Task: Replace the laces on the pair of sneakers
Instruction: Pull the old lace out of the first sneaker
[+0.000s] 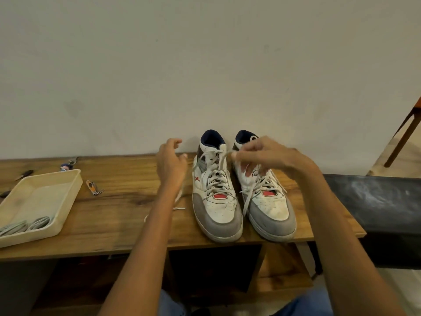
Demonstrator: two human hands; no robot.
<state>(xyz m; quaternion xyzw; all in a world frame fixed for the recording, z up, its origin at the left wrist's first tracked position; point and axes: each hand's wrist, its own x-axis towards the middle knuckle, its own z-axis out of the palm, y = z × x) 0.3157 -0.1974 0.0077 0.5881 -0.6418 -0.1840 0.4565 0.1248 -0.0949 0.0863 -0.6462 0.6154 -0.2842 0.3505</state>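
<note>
we see two white-and-grey sneakers side by side on the wooden table [114, 233], toes toward us: the left sneaker [215, 197] and the right sneaker [266, 201]. the right hand [262, 156] pinches the left sneaker's lace [224, 156] near its collar. the left hand [170, 163] hangs loosely curled beside it; a lace end seems to trail beneath, though blurred. spare laces [25, 224] lie in a cream tray [68, 197].

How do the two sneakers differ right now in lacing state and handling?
The left sneaker is laced up to its collar, while the right sneaker has loose lace ends trailing over its side. The right hand pinches a lace running from the left sneaker's top; the left hand hovers open beside it. Both are white-and-grey, standing upright, toes toward the person.
</note>
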